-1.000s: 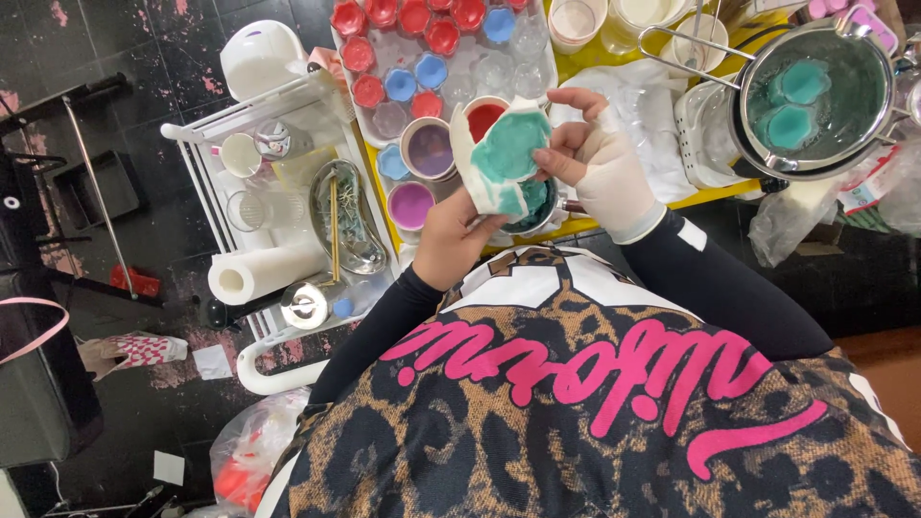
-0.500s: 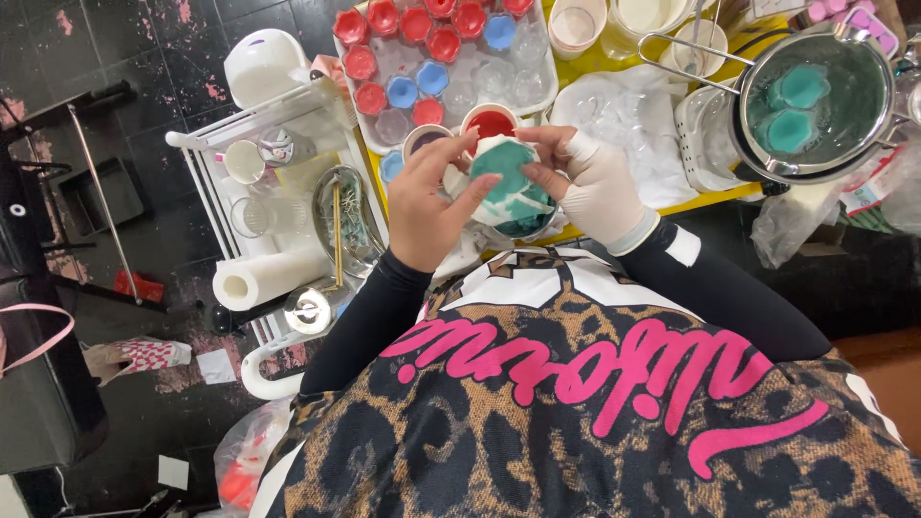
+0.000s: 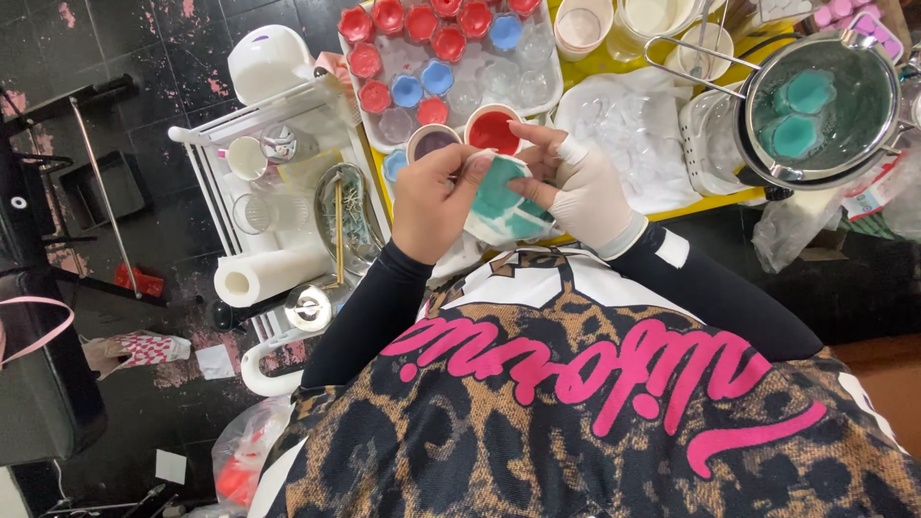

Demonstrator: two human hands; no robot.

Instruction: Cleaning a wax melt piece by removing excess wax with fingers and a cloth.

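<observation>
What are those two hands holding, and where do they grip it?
Both hold a white wipe stained teal. The bare left hand pinches its upper left edge; the gloved right hand presses its right side.

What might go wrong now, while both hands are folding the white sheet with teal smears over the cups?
1. The teal-smeared sheet is pinched only by the left hand and gloved right hand; it may slip and drip.
2. The open red cup and purple cup sit just beyond; teal could probably contaminate them.
3. The bare left hand may get stained.
</observation>
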